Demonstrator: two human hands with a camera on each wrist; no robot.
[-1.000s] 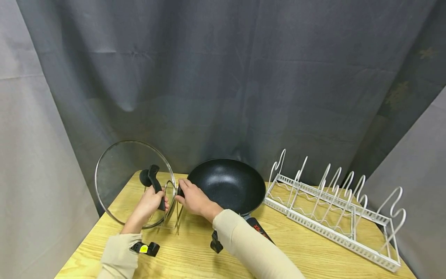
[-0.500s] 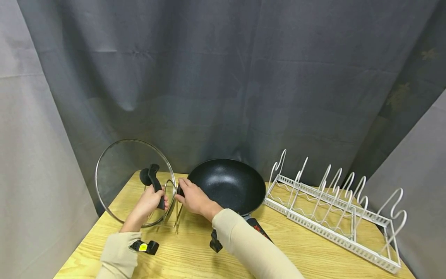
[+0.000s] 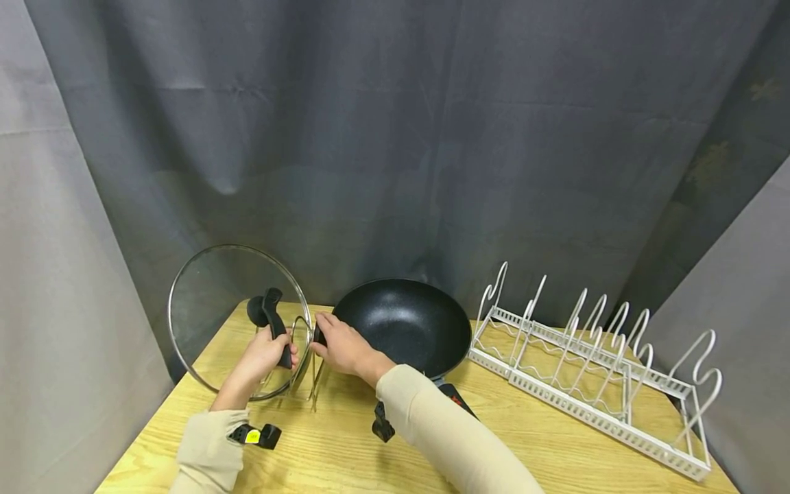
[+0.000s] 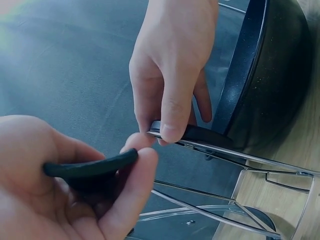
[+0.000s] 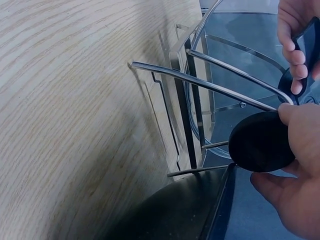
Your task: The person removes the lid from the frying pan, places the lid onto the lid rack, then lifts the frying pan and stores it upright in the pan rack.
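Observation:
A large clear glass lid (image 3: 210,302) with a metal rim stands upright at the left of the head view, seated in a small metal wire stand (image 5: 215,90). My left hand (image 3: 262,358) holds the lid's black handle (image 3: 278,326), fingers curled round it, as the left wrist view also shows. To the right, my right hand (image 3: 345,348) pinches a black oval piece (image 5: 261,141) at the top of the wire stand, thumb on one side. Its far fingers are partly hidden. A black wok (image 3: 401,329) is just beyond the right hand.
The wok's handle (image 3: 455,398) points toward the front, partly behind the right sleeve (image 3: 444,425). A long white wire rack (image 3: 592,384) with several upright loops takes up the table's right side. A dark curtain (image 3: 395,137) hangs behind the wooden table (image 3: 333,453).

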